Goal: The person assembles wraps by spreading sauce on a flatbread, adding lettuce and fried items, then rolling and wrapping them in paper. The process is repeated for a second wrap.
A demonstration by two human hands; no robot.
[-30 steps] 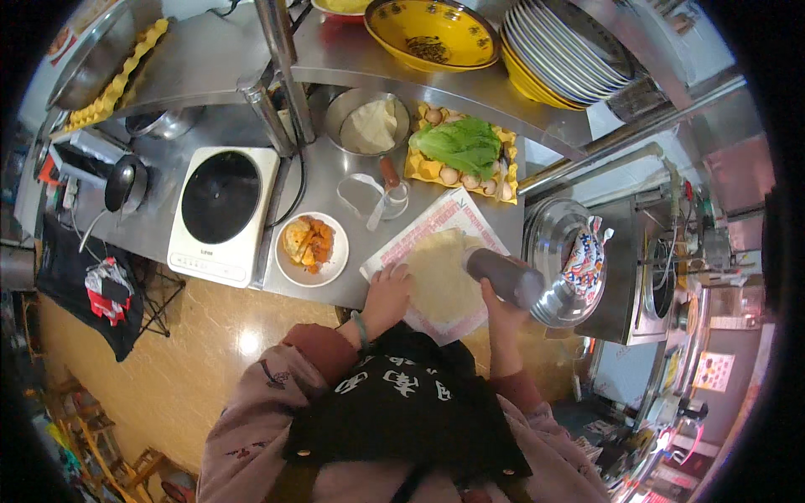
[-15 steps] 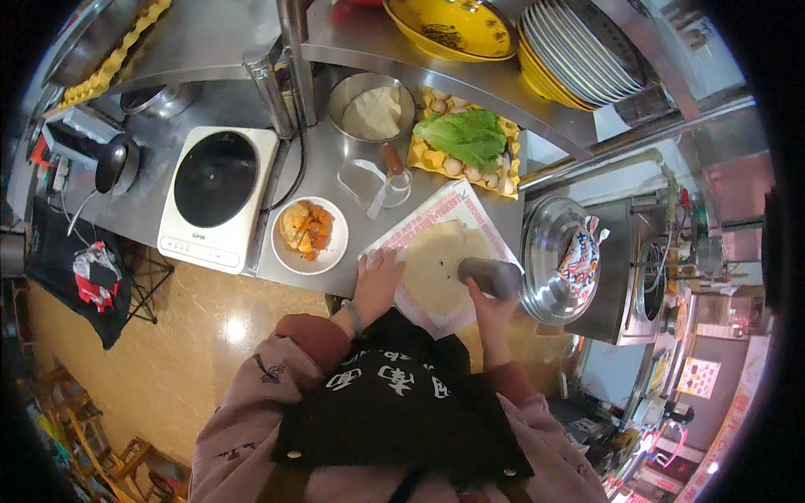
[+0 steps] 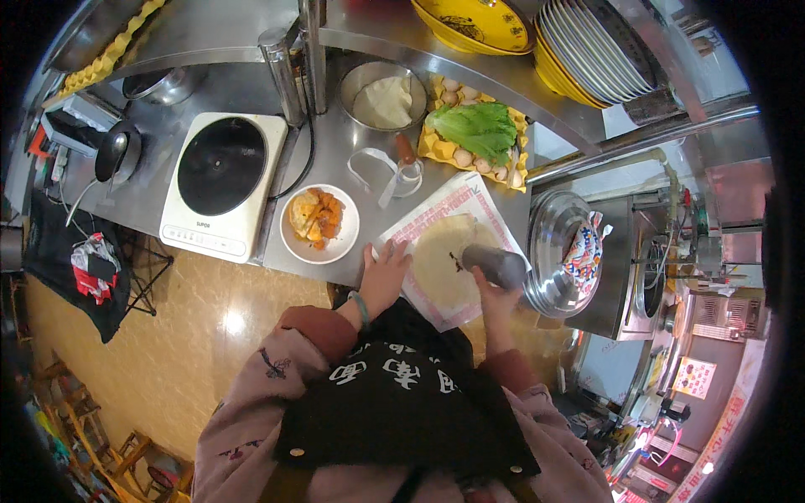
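A round, pale flatbread (image 3: 438, 268) lies on printed white-and-red paper (image 3: 449, 205) at the counter's front edge. My right hand (image 3: 496, 303) grips a dark squeeze bottle (image 3: 498, 267), tilted so that its tip points left over the flatbread. A short streak of dark sauce (image 3: 457, 262) shows below the tip. My left hand (image 3: 384, 274) rests with fingers apart at the paper's left edge, holding nothing. Just left of it stands a white bowl (image 3: 350, 239) with a fried egg (image 3: 303, 216) and orange-brown chunks of food (image 3: 329, 220).
An induction cooker (image 3: 186, 230) stands left. Behind the paper are a pan (image 3: 346, 94) with pale sheets inside, a clear strap-like item (image 3: 369, 168), and an egg tray (image 3: 432, 149) topped with lettuce (image 3: 474, 130). Stacked metal lids (image 3: 543, 222) stand right; a shelf (image 3: 369, 42) overhangs the back.
More dark sauce lies on the flatbread, now a streak rather than a small spot. The bottle stays tilted in my right hand. The whole view has shifted slightly.
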